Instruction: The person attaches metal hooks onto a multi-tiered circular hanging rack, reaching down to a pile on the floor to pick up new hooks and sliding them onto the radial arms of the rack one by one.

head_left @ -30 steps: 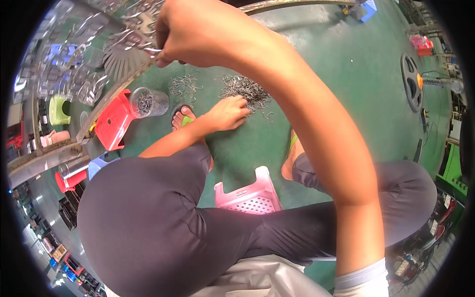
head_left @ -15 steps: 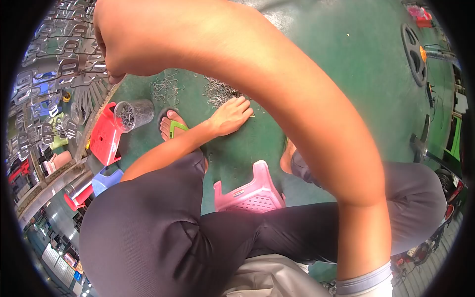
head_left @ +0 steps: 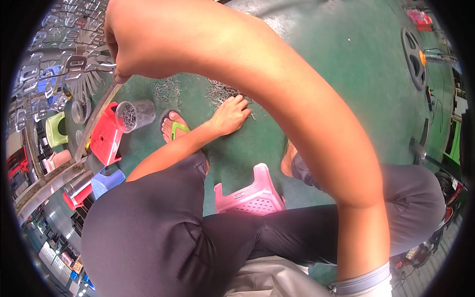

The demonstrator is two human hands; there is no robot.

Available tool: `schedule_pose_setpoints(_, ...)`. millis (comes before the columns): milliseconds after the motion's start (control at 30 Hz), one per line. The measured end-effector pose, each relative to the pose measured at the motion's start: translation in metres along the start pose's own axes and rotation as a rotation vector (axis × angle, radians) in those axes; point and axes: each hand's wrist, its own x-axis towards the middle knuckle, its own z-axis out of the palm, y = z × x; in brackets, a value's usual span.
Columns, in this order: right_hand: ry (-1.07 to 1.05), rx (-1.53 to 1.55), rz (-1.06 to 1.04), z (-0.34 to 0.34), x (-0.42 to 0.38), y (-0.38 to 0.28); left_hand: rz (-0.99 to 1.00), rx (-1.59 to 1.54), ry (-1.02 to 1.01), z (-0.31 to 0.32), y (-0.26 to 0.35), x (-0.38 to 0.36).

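Note:
My right arm stretches across the view to the upper left. There my right hand [head_left: 131,47] is closed, thumb pressed inward, beside a rack of hanging metal pieces [head_left: 74,63] shaped like looped buckles. A thin bent wire hook [head_left: 107,66] sticks out at its fingers; the fingertips themselves are mostly hidden. Down on the floor, my left hand [head_left: 230,115] lies with bent fingers on the near edge of a pile of wire hooks [head_left: 221,93]. One hook end shows beyond its fingertips. Part of the pile is behind my right forearm.
A smaller scatter of hooks [head_left: 168,90] lies left of the pile. A clear tub of hooks [head_left: 135,116] leans on its side by a red stool [head_left: 105,141]. A pink stool [head_left: 252,195] stands between my legs, a blue stool [head_left: 108,180] farther left.
My right hand has shifted slightly right and down in view, and the hanging pieces beside it have swung. My left hand stays at the pile, its fingers slightly more bent.

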Motion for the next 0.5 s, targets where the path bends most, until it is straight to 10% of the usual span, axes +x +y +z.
schedule_pose_setpoints(267,0.017,0.009,-0.024,0.003,-0.002,0.004,0.164,0.422,-0.089,-0.013,0.015,0.008)
schedule_pose_setpoints(500,0.032,0.016,-0.036,0.005,-0.003,0.007,0.020,0.128,-0.002,-0.006,-0.004,0.016)
